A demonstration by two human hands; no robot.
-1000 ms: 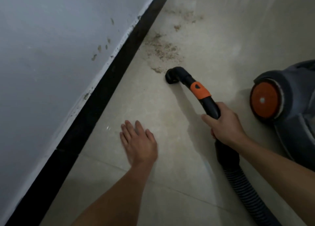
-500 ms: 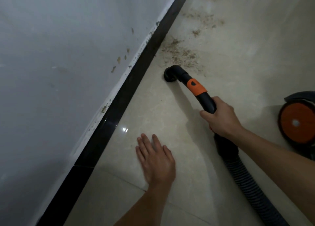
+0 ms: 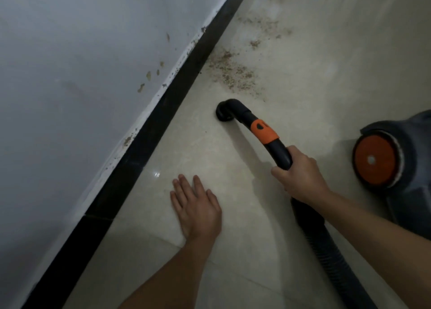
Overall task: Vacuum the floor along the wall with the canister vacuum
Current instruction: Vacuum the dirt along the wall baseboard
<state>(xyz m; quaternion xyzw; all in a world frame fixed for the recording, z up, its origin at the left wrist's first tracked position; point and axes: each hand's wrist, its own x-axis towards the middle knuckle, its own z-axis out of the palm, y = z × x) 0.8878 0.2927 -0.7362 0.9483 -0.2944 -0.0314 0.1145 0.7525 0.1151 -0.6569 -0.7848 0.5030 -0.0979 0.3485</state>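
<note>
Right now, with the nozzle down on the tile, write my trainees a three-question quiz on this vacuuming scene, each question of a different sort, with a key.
1. True or false: the left hand grips the hose.
2. Which hand holds the vacuum handle? A) left B) right C) both
3. Fill in: the brown debris lies on the floor beyond the nozzle, close to the black ____.

Key
1. False: it lies flat and open on the floor.
2. B: the right hand is wrapped round it, below the orange collar.
3. Baseboard, at the foot of the wall.
</note>
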